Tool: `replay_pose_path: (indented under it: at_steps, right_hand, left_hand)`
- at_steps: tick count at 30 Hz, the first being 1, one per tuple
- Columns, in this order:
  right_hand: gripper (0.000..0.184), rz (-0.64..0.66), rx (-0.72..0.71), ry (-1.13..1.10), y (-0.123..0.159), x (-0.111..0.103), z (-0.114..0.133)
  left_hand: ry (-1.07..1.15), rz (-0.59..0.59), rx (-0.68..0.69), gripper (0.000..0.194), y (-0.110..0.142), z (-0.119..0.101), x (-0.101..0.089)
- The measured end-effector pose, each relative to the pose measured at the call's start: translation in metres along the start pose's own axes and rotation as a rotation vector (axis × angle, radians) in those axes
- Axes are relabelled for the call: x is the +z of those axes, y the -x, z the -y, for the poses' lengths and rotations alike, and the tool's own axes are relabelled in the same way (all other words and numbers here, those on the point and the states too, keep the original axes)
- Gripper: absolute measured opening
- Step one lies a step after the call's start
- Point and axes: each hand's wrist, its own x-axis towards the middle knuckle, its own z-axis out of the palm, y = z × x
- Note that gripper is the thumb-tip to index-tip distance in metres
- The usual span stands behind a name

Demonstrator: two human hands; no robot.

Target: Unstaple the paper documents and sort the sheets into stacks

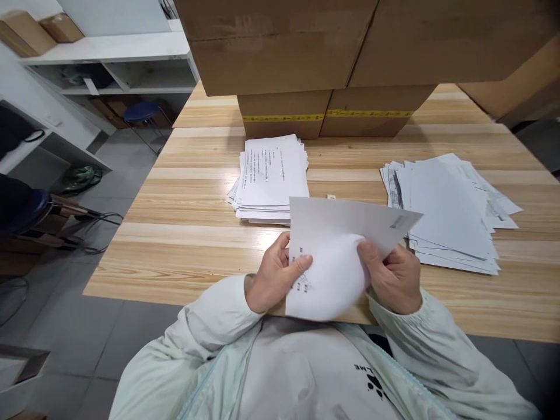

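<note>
Grey shirt [301, 367] and pale jacket [188, 356] come first below the camera, with both forearms reaching over the near edge of the worktop [188, 192]. Between the hands is a white sheet of paper [328, 274], raised above the worktop near its front edge; whether it is one sheet or several cannot be told. Left hand [275, 274] pinches its left side, thumb lying flat on the upper face beside some small print, fingers mostly hidden behind. Right hand [396, 277] grips the opposite side, thumb on top and fingers curled under. Holding it from both sides probably keeps such limp paper from drooping; even so, it bows in the middle, and its far right corner flares out beyond the right hand.

Ahead of the left hand sits a printed paper stack [275, 175], fairly square, with a few edges sticking out. Beyond the right hand lies a looser paper pile [446, 204], fanned out on its far side. Their wide separation likely stops the two from mixing and leaves room for the hands between. A small pale object [331, 196] rests just past the sheet. Farther ahead of both hands, cardboard boxes [280, 46] are stacked toward the back, perhaps so the front stays free for paper.
</note>
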Motion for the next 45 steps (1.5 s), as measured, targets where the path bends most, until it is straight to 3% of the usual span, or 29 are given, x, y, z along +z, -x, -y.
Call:
replay_pose_path:
  at_steps: [3, 5, 9, 11, 13, 19, 24, 32, 37, 40, 42, 45]
  right_hand:
    - [0.029, 0.123, 0.224, -0.015, 0.019, -0.021, -0.009]
    - [0.037, 0.231, 0.376, -0.088, 0.031, -0.031, -0.02]
    - [0.05, 0.368, 0.549, -0.195, 0.042, -0.043, -0.039]
    - [0.052, 0.358, 0.565, -0.192, 0.038, -0.046, -0.043]
    - [0.053, 0.343, 0.574, -0.195, 0.03, -0.048, -0.045]
    - [0.055, 0.379, 0.565, -0.274, 0.015, -0.05, -0.052]
    - [0.049, 0.43, 0.55, -0.244, 0.021, -0.053, -0.054]
    - [0.054, 0.359, 0.58, -0.307, 0.017, -0.048, -0.055]
    - [0.057, 0.321, 0.56, -0.272, 0.019, -0.044, -0.054]
    - [0.067, 0.318, 0.487, -0.038, 0.014, -0.054, -0.056]
    - [0.072, 0.213, 0.344, 0.31, 0.002, -0.066, -0.054]
    - [0.057, -0.011, 0.005, 0.708, -0.031, -0.075, -0.042]
  left_hand:
    - [-0.113, -0.029, -0.044, 0.087, 0.012, 0.012, 0.01]
    - [-0.268, -0.009, -0.075, 0.09, 0.017, 0.019, 0.011]
    - [-0.384, 0.196, -0.268, 0.053, 0.011, 0.024, 0.011]
    - [-0.364, 0.243, -0.397, 0.036, 0.002, 0.021, 0.014]
    - [-0.341, 0.246, -0.464, 0.03, -0.007, 0.018, 0.018]
    - [-0.373, 0.235, -0.387, 0.023, -0.015, 0.014, 0.024]
    - [-0.344, 0.251, -0.44, 0.021, -0.004, 0.016, 0.022]
    - [-0.38, 0.227, -0.39, 0.02, -0.015, 0.019, 0.022]
    - [-0.396, 0.183, -0.451, 0.02, -0.025, 0.017, 0.02]
    - [-0.395, 0.174, -0.451, 0.021, -0.03, 0.015, 0.019]
    - [-0.396, 0.177, -0.455, 0.021, -0.031, 0.013, 0.02]
    - [-0.402, 0.183, -0.453, 0.02, -0.032, 0.011, 0.02]
